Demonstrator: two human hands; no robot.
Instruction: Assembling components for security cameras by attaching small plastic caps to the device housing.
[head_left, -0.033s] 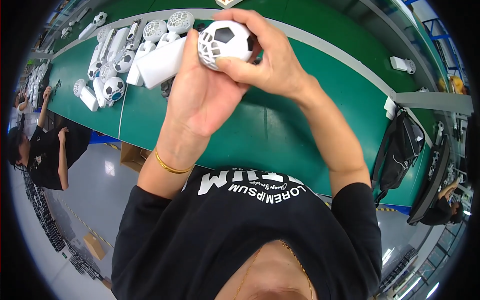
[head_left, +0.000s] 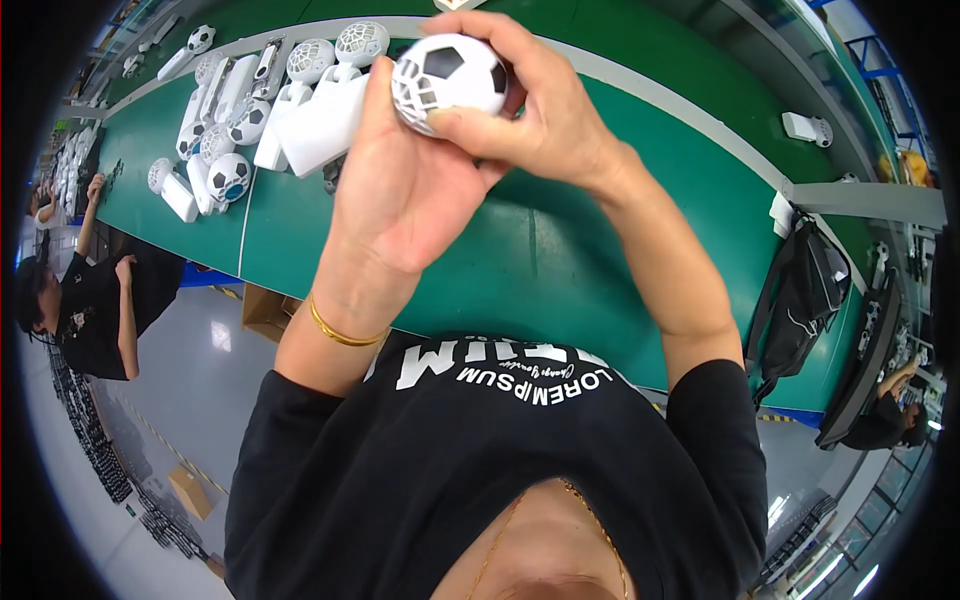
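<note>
Both hands hold a white device with a football-patterned ball head [head_left: 452, 72], its surface white with black pentagons and an open lattice on the left side. A white block-shaped handle [head_left: 322, 128] sticks out to the left, behind my left thumb. My left hand [head_left: 405, 195] is wrapped round the device from below, palm up, its fingers mostly hidden behind it. Over the ball's right side curls my right hand [head_left: 550, 120], thumb pressed near the lattice and forefinger across the top.
Similar football-headed devices [head_left: 228, 178] and white lattice balls [head_left: 362, 44] lie on the green table [head_left: 600, 270] at the left. A black bag [head_left: 803, 295] rests at the right edge. Co-workers [head_left: 95, 310] are at both sides. An open cardboard box [head_left: 268, 312] stands below the table edge.
The ball has shifted slightly up and left and turned a little in my hands. My right hand has moved with it; both hands keep their hold.
</note>
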